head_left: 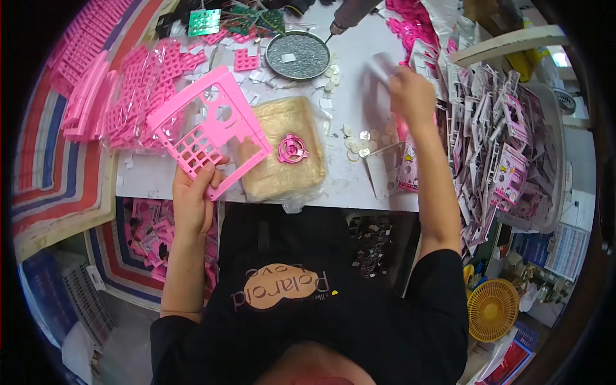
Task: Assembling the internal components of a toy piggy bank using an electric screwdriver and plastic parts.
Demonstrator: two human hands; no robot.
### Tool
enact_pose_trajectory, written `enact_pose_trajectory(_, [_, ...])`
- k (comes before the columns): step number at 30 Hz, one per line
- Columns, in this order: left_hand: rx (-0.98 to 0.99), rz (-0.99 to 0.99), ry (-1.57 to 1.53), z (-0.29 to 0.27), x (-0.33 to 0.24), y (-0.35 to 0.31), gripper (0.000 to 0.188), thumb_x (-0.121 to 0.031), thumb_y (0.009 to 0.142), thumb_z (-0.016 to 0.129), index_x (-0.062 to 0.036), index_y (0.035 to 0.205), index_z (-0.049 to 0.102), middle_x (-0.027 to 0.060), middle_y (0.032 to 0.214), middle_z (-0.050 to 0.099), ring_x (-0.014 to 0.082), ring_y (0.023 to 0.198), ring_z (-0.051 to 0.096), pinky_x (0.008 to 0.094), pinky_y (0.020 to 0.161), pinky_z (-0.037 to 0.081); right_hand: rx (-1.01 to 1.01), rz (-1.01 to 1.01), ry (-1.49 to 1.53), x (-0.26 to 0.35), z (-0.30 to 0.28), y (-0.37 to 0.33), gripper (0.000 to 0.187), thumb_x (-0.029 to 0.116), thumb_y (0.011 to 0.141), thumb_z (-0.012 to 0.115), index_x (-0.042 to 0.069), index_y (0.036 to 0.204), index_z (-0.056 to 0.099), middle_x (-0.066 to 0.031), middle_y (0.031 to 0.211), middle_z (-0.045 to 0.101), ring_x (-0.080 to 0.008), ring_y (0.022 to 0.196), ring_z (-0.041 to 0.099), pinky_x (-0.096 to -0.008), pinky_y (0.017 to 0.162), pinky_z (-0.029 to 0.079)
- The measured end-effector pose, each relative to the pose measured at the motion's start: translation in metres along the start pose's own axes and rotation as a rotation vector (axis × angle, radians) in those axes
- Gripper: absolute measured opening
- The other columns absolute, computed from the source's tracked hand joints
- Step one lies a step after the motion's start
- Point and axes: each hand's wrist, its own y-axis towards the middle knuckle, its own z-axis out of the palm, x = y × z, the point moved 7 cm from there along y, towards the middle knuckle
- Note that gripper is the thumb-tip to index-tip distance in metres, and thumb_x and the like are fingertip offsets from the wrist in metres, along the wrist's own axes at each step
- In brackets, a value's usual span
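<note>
My left hand (194,196) is closed on the lower corner of a pink plastic panel (239,128). The panel is tilted, with a grid of square holes and several round openings. Behind its right edge lies a tan block wrapped in clear plastic (273,174), with a small round pink plastic part (292,149) on top. My right hand (412,96) is raised over the right side of the table, fingers curled. A pale, motion-smeared piece (384,67) sticks out from its fingers; its kind cannot be made out.
A round dish of small screws (282,69) stands at the back beside a hanging electric screwdriver (350,16). Pink keypad pieces in a clear bag (138,96) lie left. Printed panels (478,128) are piled at right. White discs (369,139) are scattered near a pale flat piece (383,172).
</note>
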Motion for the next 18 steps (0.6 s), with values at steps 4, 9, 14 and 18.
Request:
enact_pose_trajectory(4, [0.109, 0.089, -0.093, -0.001, 0.002, 0.003, 0.049, -0.024, 0.100, 0.060, -0.0029, 0.140, 0.042, 0.0187, 0.120, 0.062, 0.0137, 0.083, 0.052, 0.0300, 0.078, 0.045, -0.221, 0.317, 1.742, 0.018, -0.034, -0.077, 0.043, 0.016, 0.101, 0.052, -0.007, 0.137, 0.049, -0.0182, 0.121, 0.068, -0.0256, 0.111, 0.067, -0.0367, 0.093, 0.056])
enact_pose_trajectory(9, [0.107, 0.234, -0.342, 0.080, 0.020, -0.011, 0.056, -0.019, 0.096, 0.065, -0.0016, 0.142, 0.038, 0.0138, 0.121, 0.063, 0.0181, 0.108, 0.061, 0.0330, 0.094, 0.050, 0.402, 0.576, 2.311, 0.184, 0.012, -0.190, 0.037, 0.009, 0.097, 0.065, 0.001, 0.132, 0.056, -0.0110, 0.121, 0.067, -0.0194, 0.115, 0.063, -0.0364, 0.096, 0.052])
enact_pose_trajectory(14, [0.076, -0.073, -0.269, 0.050, 0.020, -0.016, 0.047, -0.006, 0.096, 0.059, -0.0019, 0.140, 0.044, 0.0123, 0.127, 0.060, 0.0231, 0.115, 0.063, 0.0398, 0.099, 0.052, 0.577, -0.075, 1.380, 0.136, -0.026, -0.168, 0.037, 0.011, 0.091, 0.072, -0.002, 0.125, 0.064, -0.0088, 0.115, 0.069, -0.0142, 0.106, 0.064, -0.0303, 0.088, 0.053])
enact_pose_trajectory(18, [0.212, -0.216, -0.230, 0.058, 0.016, -0.018, 0.048, -0.008, 0.098, 0.059, -0.0007, 0.141, 0.042, 0.0124, 0.128, 0.058, 0.0225, 0.117, 0.061, 0.0387, 0.101, 0.050, 0.550, 0.022, 1.769, 0.136, 0.009, -0.152, 0.058, 0.013, 0.090, 0.073, -0.001, 0.141, 0.049, -0.0123, 0.120, 0.066, -0.0134, 0.106, 0.063, -0.0291, 0.090, 0.053])
